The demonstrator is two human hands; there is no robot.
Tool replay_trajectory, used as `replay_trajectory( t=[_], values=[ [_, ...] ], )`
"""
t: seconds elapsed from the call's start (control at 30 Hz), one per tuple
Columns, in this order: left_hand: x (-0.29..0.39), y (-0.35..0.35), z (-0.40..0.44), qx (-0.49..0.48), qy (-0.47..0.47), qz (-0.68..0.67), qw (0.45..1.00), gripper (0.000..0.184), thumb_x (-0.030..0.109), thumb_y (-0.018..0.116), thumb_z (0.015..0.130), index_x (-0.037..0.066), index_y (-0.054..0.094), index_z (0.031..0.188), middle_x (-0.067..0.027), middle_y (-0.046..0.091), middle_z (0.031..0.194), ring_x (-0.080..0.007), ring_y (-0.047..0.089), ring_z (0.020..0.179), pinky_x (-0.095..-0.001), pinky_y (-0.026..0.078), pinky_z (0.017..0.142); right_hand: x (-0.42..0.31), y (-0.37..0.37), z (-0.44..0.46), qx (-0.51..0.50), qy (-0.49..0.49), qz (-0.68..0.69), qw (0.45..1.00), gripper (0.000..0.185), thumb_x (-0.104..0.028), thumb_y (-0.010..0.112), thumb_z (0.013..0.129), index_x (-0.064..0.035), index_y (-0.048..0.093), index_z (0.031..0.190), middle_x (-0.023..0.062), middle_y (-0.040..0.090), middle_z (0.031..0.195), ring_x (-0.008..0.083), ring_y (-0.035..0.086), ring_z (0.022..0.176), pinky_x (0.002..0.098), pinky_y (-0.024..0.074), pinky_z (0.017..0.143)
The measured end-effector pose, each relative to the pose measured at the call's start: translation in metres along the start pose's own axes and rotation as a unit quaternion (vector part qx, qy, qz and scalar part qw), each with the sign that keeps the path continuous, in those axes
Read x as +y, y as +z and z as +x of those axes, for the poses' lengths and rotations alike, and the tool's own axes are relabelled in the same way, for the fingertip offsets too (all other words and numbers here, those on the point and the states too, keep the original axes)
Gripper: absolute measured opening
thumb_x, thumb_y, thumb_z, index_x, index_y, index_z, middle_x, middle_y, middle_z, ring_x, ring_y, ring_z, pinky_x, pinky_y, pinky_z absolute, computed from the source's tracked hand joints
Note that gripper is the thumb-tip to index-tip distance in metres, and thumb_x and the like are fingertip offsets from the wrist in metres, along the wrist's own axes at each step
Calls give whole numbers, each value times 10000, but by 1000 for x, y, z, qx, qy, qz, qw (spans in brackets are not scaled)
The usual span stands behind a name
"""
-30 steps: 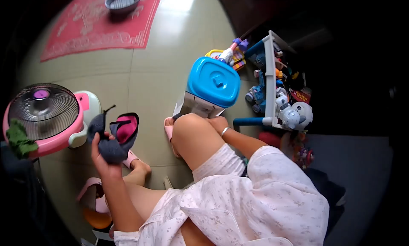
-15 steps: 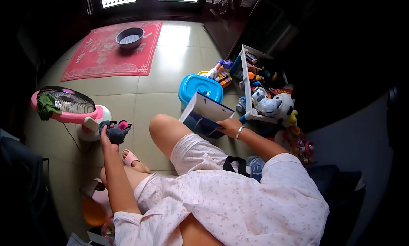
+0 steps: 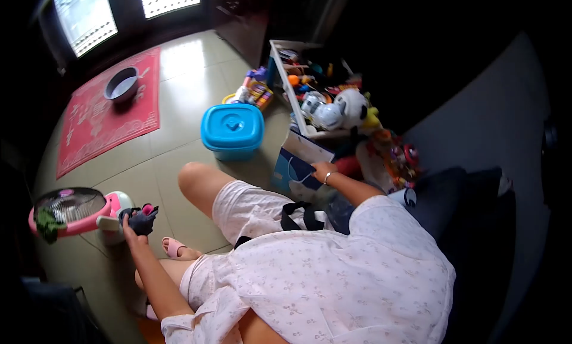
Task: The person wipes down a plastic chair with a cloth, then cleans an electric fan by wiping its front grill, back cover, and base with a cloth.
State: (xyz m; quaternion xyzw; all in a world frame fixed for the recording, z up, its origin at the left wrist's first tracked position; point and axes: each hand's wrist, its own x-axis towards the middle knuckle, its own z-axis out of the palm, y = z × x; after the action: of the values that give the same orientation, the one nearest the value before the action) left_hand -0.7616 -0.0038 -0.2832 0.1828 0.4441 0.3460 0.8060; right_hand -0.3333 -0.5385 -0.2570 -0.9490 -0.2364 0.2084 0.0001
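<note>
Bag (image 3: 301, 170) and bundle (image 3: 140, 220), one to each hand. Midway through the handling, by judgement: done, as far as visible, taking hold of both; not yet done, letting go of either. No contact between the two: bundle at the left of the frame, bag just right of centre, well apart on either side of the bent knee (image 3: 195, 174).

Grip of the left hand (image 3: 132, 232): closed around the bundle, a dark grey, soft-looking thing with a bit of pink at the top. Grip of the right hand (image 3: 323, 170): closed on the right edge of the bag, close to its open mouth. Pale inner wall in sight near the rim; deeper part hidden, so cannot tell of any contents. Cannot tell either of any contact between bag and floor (image 3: 156, 165).

Left arm (image 3: 156, 272): stretched from lower left of the frame upward and leftward, nearly straight, wrist below the bundle, just beside the fan (image 3: 70, 204) in this view. Right arm (image 3: 354, 188): slanting from right of centre up toward the bag, elbow near the sleeve (image 3: 381, 225), back of the hand showing, bracelet (image 3: 326, 178) at the wrist. Above the bag: lidded tub (image 3: 232, 129) at upper centre, toy crate (image 3: 292, 100) farther right
</note>
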Motion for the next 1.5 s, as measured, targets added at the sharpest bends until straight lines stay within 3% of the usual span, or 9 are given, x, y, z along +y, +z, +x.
replay_trajectory(
  t=[0.47, 0.57, 0.77, 0.9, 0.97, 1.0, 1.23, 1.43, 1.5],
  values=[
    [-7, 0, -8, 6, -60, 84, 995, 324, 312, 617, 877, 53, 577, 1069, -62, 638, 985, -234, 626, 943, -440, 528, 863, 80, 46, -31, -37, 189, 56, 980, 352, -139, 539, 840, -214, 650, 1165, 103, 630, 1182, 318, 588, 1098, 390, 471, 936],
    [-8, -5, -3, 25, -67, 86, 994, 340, 319, 615, 883, 53, 576, 1090, -63, 638, 988, -246, 625, 960, -444, 526, 872, 75, 46, -27, -15, 228, -12, 974, 374, -114, 493, 876, -258, 645, 1185, 59, 604, 1252, 255, 537, 1193, 502, 309, 1067],
    [-6, -14, -3, 32, -51, 81, 995, 282, 265, 660, 855, 66, 589, 1042, -84, 655, 946, -261, 642, 899, -440, 538, 846, 142, 52, 17, 16, 220, -84, 972, 324, -223, 436, 916, -107, 714, 1034, 50, 620, 1234, 293, 541, 1197, 534, 251, 1079],
    [-13, -16, 2, 4, -20, 72, 997, 177, 202, 665, 842, 73, 600, 946, -68, 634, 869, -222, 632, 795, -386, 538, 751, 144, 47, 26, -36, 228, -134, 964, 317, -197, 469, 896, -79, 690, 1092, 168, 601, 1227, 322, 543, 1198, 532, 370, 1027],
    [-19, 0, -12, 38, 36, 57, 997, 124, 160, 653, 848, 76, 595, 918, -63, 609, 818, -199, 615, 732, -365, 528, 704, 151, 43, 45, -46, 146, -158, 975, 306, -209, 497, 885, -107, 666, 1120, 159, 643, 1152, 330, 621, 1074, 474, 510, 872],
    [-23, -11, -1, 58, 32, 54, 996, 199, 194, 661, 840, 40, 602, 952, -94, 626, 846, -220, 633, 707, -391, 546, 689, 129, 27, 35, 85, 48, -146, 984, 241, -215, 523, 868, -126, 685, 1023, 148, 672, 1063, 333, 656, 972, 452, 539, 797],
    [-18, 66, -85, 28, 120, 108, 987, 360, 362, 620, 894, 18, 602, 1001, -97, 640, 751, -188, 638, 614, -329, 555, 573, -95, -104, -7, 196, -260, 124, 937, 120, -140, 596, 870, -117, 663, 966, 130, 672, 836, 303, 658, 784, 364, 509, 687],
    [-17, 121, -131, -130, 113, 35, 985, 392, 389, 499, 968, 38, 523, 1142, -111, 638, 880, -193, 649, 777, -322, 554, 702, -332, -138, -41, 58, -591, 258, 762, 496, -70, 637, 850, -67, 488, 1323, 110, 520, 1319, 250, 557, 1127, 342, 464, 902],
    [-11, 137, -147, -128, 115, 23, 985, 400, 396, 475, 979, 53, 503, 1183, -99, 634, 952, -196, 644, 858, -328, 544, 766, -386, -138, -62, -30, -592, 223, 774, 664, -204, 727, 795, -130, 434, 1387, 101, 430, 1430, 266, 560, 1138, 359, 491, 863]
  ],
)
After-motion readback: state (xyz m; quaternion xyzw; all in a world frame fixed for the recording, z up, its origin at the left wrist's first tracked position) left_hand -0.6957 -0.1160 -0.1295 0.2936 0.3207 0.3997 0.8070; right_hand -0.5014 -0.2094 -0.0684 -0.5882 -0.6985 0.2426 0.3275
